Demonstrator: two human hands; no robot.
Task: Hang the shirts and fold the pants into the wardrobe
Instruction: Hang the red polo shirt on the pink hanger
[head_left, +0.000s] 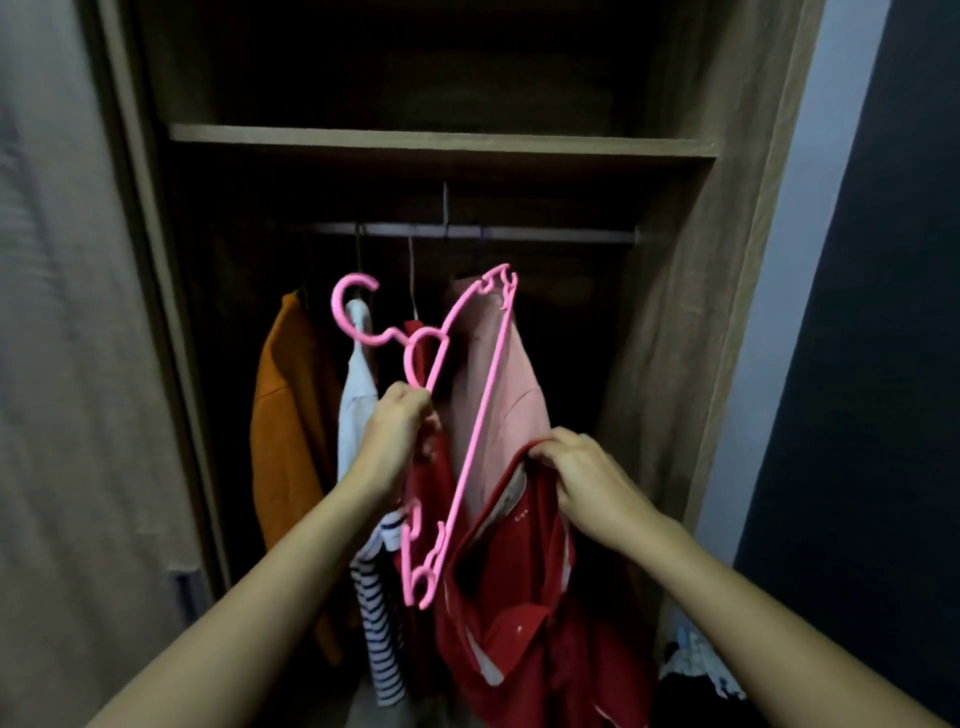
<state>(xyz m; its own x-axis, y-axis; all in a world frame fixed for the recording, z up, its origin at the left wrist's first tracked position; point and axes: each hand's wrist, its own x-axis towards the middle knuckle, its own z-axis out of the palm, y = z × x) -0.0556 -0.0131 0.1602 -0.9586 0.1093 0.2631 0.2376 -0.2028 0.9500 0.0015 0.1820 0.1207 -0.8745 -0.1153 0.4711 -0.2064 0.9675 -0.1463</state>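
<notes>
Wardrobe (675, 312): open and dim, a person stands before it at arm's reach, both bare forearms raised.
Left hand (400, 426): fingers curled round the pink hanger (478, 415) just below its neck, holding it tilted, with the hook up and to the left, one shoulder tip high and the other low.
Right hand (576, 473): fingertips pinch the neckline of the red shirt (519, 597), lifting it so the opening gapes.
Red shirt: hangs from that pinch in front of the wardrobe, beside the hanger's lower end and not yet on it.
Step in hand: likely dressing the hanger. The low shoulder tip looks best fed down through the neck first, then the hanger levelled so the second tip slides under the far shoulder.
Care: the notched tips could snag the collar, so the pinch should keep the neck wide open and slack, not stretched.
Rail (519, 232): runs under the shelf (441, 140) and already carries an orange garment (291, 415), a white one (356, 395) and a pink one (509, 384).
Striped top (379, 623): hangs low behind the left forearm. Whether the red cloth behind that hand belongs to the held shirt, I cannot tell.
In the way: the hung clothes crowd the left and middle of the rail — the freest stretch appears to be at the right, past the pink garment.
Floor corner: a heap of mixed clothes (691, 660) waits at lower right, pants perhaps among them.
</notes>
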